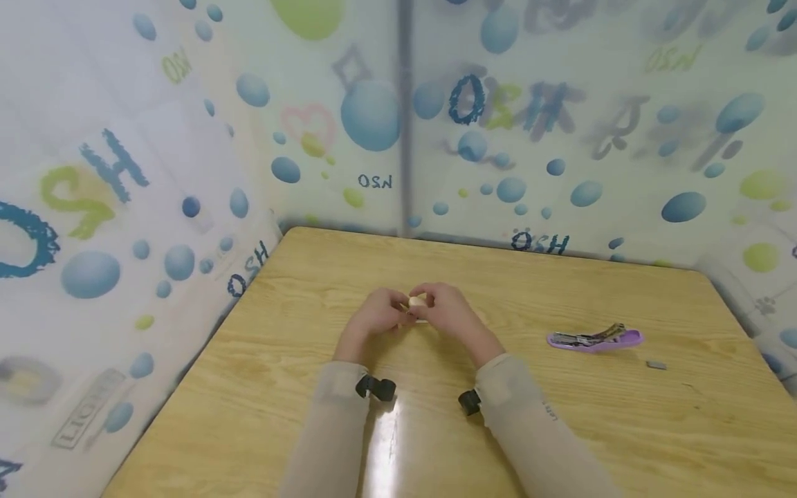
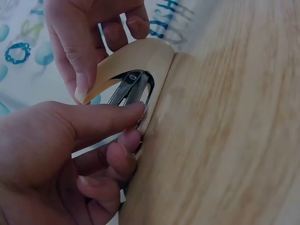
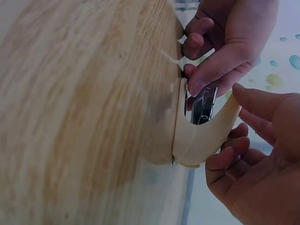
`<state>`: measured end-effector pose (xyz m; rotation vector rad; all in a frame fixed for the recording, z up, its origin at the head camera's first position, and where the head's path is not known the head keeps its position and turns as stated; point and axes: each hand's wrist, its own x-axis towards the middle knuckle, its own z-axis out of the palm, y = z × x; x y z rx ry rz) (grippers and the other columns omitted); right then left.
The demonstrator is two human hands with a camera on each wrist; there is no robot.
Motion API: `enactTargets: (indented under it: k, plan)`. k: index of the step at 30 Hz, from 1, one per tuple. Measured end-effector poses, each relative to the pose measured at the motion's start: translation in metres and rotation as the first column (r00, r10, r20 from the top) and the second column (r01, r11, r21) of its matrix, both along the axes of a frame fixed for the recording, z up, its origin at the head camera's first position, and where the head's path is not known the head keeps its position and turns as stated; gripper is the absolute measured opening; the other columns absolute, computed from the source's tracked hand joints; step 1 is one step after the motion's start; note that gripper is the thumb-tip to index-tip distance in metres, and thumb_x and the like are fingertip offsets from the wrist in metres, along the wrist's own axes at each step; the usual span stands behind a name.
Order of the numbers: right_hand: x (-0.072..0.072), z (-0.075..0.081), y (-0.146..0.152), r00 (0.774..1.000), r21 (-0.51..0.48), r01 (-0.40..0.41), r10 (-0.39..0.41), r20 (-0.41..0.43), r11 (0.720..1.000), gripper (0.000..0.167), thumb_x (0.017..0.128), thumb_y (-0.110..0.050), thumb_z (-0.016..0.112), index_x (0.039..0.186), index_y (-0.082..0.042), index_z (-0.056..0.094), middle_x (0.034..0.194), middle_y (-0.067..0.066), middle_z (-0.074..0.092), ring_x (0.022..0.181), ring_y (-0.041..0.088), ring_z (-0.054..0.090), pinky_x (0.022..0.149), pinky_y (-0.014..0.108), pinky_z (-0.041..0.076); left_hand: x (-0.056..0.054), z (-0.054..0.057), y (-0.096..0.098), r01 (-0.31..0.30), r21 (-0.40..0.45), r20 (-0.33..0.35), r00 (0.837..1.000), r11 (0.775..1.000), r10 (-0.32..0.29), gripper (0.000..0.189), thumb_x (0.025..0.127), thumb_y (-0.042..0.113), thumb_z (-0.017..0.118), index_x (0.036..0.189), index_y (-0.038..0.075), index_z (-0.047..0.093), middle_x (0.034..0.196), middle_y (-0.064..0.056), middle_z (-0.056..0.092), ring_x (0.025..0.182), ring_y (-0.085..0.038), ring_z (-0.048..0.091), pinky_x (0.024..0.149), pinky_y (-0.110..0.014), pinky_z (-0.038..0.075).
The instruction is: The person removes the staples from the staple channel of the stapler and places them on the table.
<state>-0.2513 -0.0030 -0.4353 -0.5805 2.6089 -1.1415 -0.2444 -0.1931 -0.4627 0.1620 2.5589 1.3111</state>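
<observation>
A cream stapler [image 2: 145, 54] stands on its edge against the tabletop, its cover spread apart from its base and dark metal parts [image 2: 132, 86] showing inside. My left hand [image 1: 378, 312] pinches the metal part of the stapler between thumb and fingers. With thumb and fingertips, my right hand [image 1: 450, 310] grips the tip of the cream cover; the right wrist view shows this hand [image 3: 276, 140] at the lower right. In the head view the fingers hide most of the stapler.
On the wooden table [image 1: 473, 443], a purple stapler part [image 1: 631, 339] with metal pieces lies to the right. A small grey staple strip [image 1: 656, 364] is close by. Patterned curtains [image 1: 510, 159] stand along the back and left edges of the table.
</observation>
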Motion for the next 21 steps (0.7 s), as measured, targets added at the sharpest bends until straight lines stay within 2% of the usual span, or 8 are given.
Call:
enactTargets:
  k: [4, 10, 14, 21]
  plan:
    - [0.001, -0.001, -0.001, 1.000, 0.003, 0.023, -0.023, 0.004, 1.000, 0.029, 0.104, -0.023, 0.070, 0.132, -0.014, 0.072, 0.093, 0.008, 0.057, 0.070, 0.019, 0.049, 0.063, 0.031, 0.042, -0.001, 0.000, 0.005, -0.037, -0.033, 0.000, 0.999, 0.999, 0.037, 0.016, 0.094, 0.016, 0.080, 0.108, 0.008, 0.079, 0.087, -0.005, 0.078, 0.057, -0.013, 0.058, 0.062, -0.027, 0.050]
    - [-0.004, -0.004, -0.004, 0.997, 0.072, 0.019, -0.013, -0.075, 0.997, 0.031, 0.102, -0.025, 0.074, 0.131, -0.015, 0.073, 0.106, 0.010, 0.064, 0.087, 0.022, 0.056, 0.076, 0.034, 0.048, -0.002, 0.004, 0.009, -0.062, -0.049, -0.016, 0.998, 0.997, 0.062, 0.014, 0.094, 0.015, 0.079, 0.106, 0.008, 0.079, 0.083, -0.004, 0.075, 0.056, -0.013, 0.057, 0.061, -0.026, 0.049]
    - [-0.007, -0.010, -0.004, 0.995, 0.072, 0.034, -0.027, -0.097, 0.997, 0.029, 0.100, -0.026, 0.077, 0.128, -0.018, 0.076, 0.110, 0.009, 0.065, 0.090, 0.022, 0.057, 0.082, 0.036, 0.050, -0.003, 0.002, 0.011, -0.080, -0.036, -0.019, 0.997, 0.996, 0.079, 0.012, 0.095, 0.010, 0.078, 0.106, 0.007, 0.078, 0.081, -0.004, 0.073, 0.058, -0.013, 0.057, 0.058, -0.025, 0.048]
    - [0.000, -0.018, -0.006, 0.994, 0.020, 0.047, -0.045, -0.102, 0.999, 0.024, 0.101, -0.025, 0.075, 0.124, -0.017, 0.076, 0.107, 0.009, 0.062, 0.087, 0.023, 0.053, 0.080, 0.036, 0.046, 0.001, -0.006, 0.008, -0.076, -0.042, -0.027, 0.997, 0.996, 0.075, 0.007, 0.095, 0.009, 0.076, 0.101, 0.006, 0.079, 0.083, -0.005, 0.074, 0.060, -0.014, 0.058, 0.059, -0.025, 0.049]
